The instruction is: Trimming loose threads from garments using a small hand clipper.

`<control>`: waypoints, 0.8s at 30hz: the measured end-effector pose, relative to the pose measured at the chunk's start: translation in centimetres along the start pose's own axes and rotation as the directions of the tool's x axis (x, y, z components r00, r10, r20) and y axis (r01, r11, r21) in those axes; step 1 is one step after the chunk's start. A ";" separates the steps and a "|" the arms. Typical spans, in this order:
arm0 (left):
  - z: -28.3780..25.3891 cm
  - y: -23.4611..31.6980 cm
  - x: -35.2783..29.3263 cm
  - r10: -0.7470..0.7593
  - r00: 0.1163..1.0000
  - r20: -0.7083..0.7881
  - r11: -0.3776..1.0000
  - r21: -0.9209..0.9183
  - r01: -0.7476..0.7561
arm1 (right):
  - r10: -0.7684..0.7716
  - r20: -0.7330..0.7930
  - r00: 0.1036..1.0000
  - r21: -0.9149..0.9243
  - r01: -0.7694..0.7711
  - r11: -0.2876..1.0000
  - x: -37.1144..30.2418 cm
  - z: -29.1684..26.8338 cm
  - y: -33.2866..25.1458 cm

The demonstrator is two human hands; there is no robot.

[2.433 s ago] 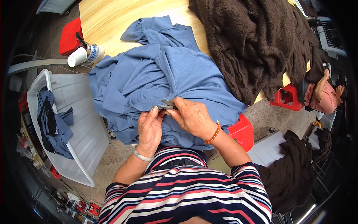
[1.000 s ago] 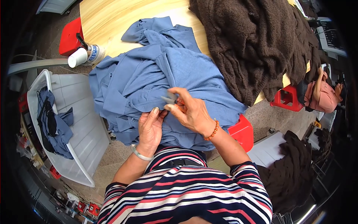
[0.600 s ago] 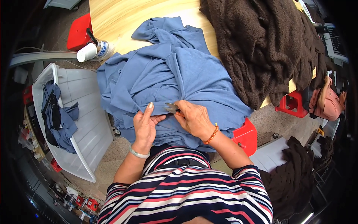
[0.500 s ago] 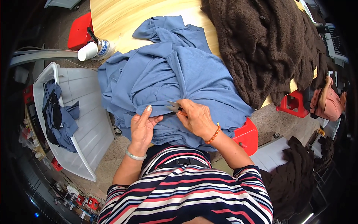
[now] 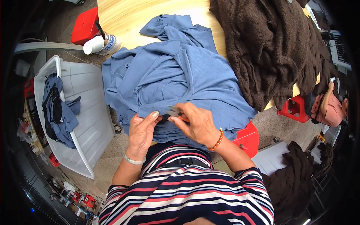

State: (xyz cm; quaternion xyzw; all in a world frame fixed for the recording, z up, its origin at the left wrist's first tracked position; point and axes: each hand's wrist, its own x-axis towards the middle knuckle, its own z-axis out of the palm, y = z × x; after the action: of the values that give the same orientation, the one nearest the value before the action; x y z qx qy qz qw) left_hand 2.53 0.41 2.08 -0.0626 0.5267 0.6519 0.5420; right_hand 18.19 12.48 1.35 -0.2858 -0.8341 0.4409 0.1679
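A blue knit garment lies bunched over the near end of the wooden table, its front folds hanging over the edge close to my waist. My left hand pinches the near band of this garment between thumb and fingers. Just to its right, my right hand is closed round a small pair of thread snips. The metal blades point left, right at the band and near my left thumb. Fingers cover most of the snips' handle, and whether the blades touch cloth I cannot tell.
Dark brown fluffy garments heap on the table's right. A white cup and a jar stand at the left edge. Left of me is a white bin with blue clothing. Red stools and a seated person are to the right.
My left thumb has slid right along the band, and the fingers have closed more tightly on it. The snips' blades have shifted slightly. The whole view has moved a little.
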 end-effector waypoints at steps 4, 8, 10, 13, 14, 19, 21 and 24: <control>0.4 -0.2 0.1 0.050 0.999 0.013 0.999 -0.012 -0.049 | -0.013 0.059 0.998 0.006 0.013 1.000 0.1 1.0 -0.3; 0.4 -0.4 0.0 0.079 0.997 0.007 0.997 0.019 -0.079 | 0.046 0.080 0.996 0.002 -0.047 0.999 0.3 1.1 -0.8; 0.3 -0.6 0.1 0.104 0.994 0.028 0.993 0.055 -0.105 | 0.062 0.068 0.996 -0.004 -0.061 0.998 0.5 1.2 -0.9; 0.3 -0.7 0.2 0.130 0.991 0.019 0.989 0.071 -0.131 | 0.073 0.055 0.996 -0.015 -0.073 0.997 0.6 1.3 -1.0; 0.4 -0.7 0.2 0.129 0.991 0.019 0.989 0.070 -0.130 | 0.070 0.054 0.996 -0.020 -0.069 0.997 0.6 1.3 -1.1; 0.3 -0.5 0.2 0.130 0.990 0.051 0.989 0.060 -0.133 | 0.054 0.071 0.996 -0.045 -0.050 0.998 0.6 1.6 -1.2; 0.3 -0.6 0.3 0.130 0.990 0.048 0.988 0.077 -0.134 | 0.055 0.059 0.997 -0.046 -0.053 0.998 0.6 1.7 -1.2; 0.7 -0.5 0.3 0.132 0.990 0.039 0.988 0.071 -0.135 | 0.092 0.056 0.994 -0.041 -0.090 0.995 0.6 1.7 -1.3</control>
State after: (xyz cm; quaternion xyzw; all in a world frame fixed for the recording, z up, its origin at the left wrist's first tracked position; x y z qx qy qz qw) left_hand 3.13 1.10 1.91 0.0038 0.5441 0.6678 0.5080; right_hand 16.35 11.19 1.50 -0.3138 -0.8329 0.4402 0.1179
